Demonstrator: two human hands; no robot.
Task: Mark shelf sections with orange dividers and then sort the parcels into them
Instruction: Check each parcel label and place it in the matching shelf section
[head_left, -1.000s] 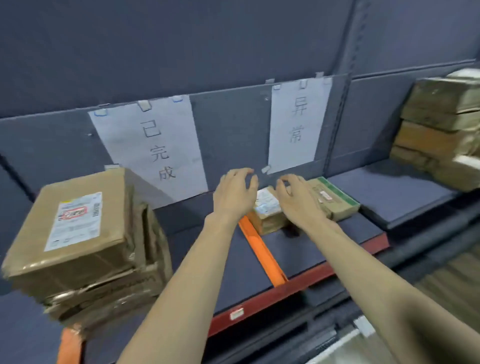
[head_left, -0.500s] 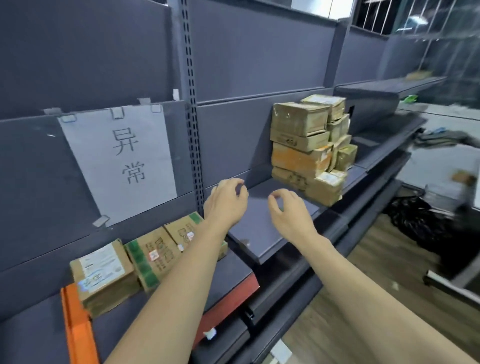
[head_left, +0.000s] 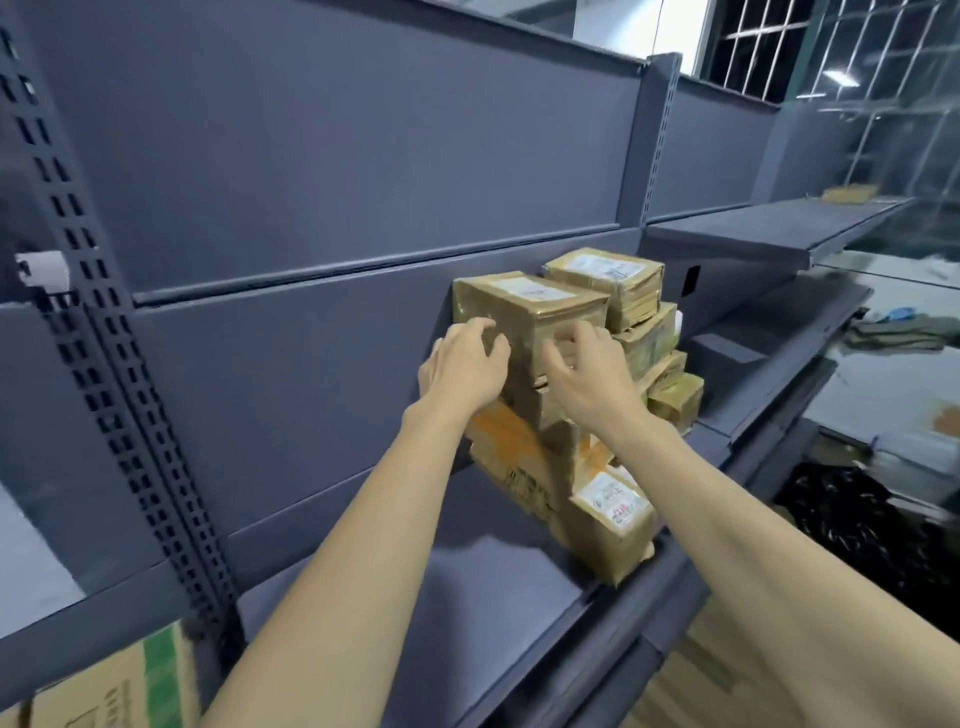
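Note:
A stack of brown taped parcels (head_left: 613, 514) stands on the grey shelf (head_left: 467, 597) against the back panel. The top front parcel (head_left: 524, 304) carries a white label. My left hand (head_left: 462, 366) is at that parcel's left front corner, its bent fingers touching the cardboard. At the front face of the same parcel is my right hand (head_left: 587, 376), fingers bent, fingertips against it. Neither hand has closed round the parcel. No orange divider is in view.
A carton with green print (head_left: 130, 686) sits at the bottom left. A perforated upright (head_left: 104, 364) separates the shelf bays. A higher shelf (head_left: 753, 234) runs to the right. A black bag (head_left: 857, 530) and other clutter lie on the floor on the right.
My view has swung right, away from the paper signs and the orange divider. Both hands, holding nothing, have travelled from the small parcels to the tall stack and reached its top parcel.

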